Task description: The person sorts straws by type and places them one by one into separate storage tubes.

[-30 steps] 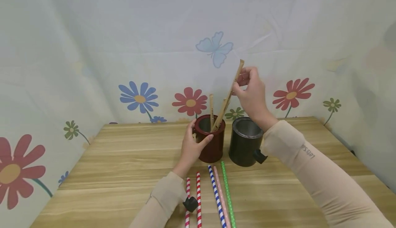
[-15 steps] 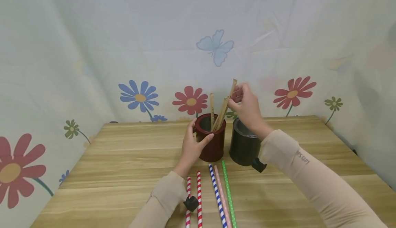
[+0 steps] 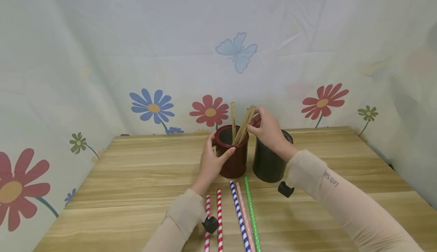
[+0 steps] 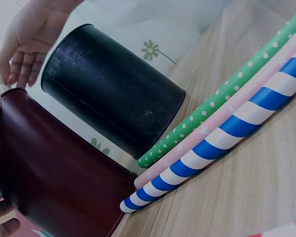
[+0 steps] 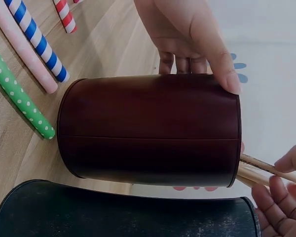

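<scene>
My left hand grips a dark red cylindrical cup, thumb at the front rim and fingers round its left side. Several thin sticks in printed brown paper stand in that cup; one leftmost stick is nearly upright. The others lean right. Between thumb and fingers, my right hand pinches a leaning paper-wrapped stick near its top, just above the cup's right rim. Under the right hand stands a black cylindrical cup, also seen beside the red cup in the left wrist view.
On the wooden table in front of the cups lie a blue-striped straw, a pink straw, a green dotted straw and two red-striped straws. A flowered cloth hangs behind the table.
My right hand has come down and left, lowering the pinched stick into the red cup until its top is about level with the others. My left hand keeps its grip on the cup.
</scene>
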Action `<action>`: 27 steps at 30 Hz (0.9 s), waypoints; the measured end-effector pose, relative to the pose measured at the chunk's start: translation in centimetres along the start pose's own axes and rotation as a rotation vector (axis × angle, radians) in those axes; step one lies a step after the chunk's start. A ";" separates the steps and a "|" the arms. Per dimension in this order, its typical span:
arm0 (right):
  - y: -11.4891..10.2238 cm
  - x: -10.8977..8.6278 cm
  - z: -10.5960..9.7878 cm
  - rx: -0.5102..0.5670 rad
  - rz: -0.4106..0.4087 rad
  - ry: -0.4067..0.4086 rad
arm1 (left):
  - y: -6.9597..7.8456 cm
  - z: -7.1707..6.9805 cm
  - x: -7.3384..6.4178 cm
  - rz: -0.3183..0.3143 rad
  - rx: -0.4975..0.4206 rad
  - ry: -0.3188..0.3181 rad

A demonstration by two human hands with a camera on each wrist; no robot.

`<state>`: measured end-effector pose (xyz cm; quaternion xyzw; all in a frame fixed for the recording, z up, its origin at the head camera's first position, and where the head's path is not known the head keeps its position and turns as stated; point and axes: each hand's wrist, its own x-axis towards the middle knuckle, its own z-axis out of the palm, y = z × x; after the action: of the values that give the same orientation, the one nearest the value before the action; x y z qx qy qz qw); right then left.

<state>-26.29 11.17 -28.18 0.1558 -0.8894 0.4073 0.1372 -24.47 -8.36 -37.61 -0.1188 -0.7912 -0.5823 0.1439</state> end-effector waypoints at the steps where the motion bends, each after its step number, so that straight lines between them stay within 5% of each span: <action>1: 0.0 0.0 0.0 -0.004 0.003 -0.011 | 0.0 0.0 0.0 -0.001 0.000 -0.001; 11: 0.4 -0.4 -0.4 -0.024 0.063 -0.014 | 0.3 -0.1 -0.1 -0.011 -0.001 -0.004; 27: 1.3 -1.5 -2.1 -0.097 -0.039 -0.049 | 0.9 -0.7 0.0 -0.014 0.095 -0.007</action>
<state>-25.20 13.78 -28.29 0.1763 -0.9079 0.3571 0.1309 -24.11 -8.81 -36.65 -0.1082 -0.8193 -0.5447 0.1426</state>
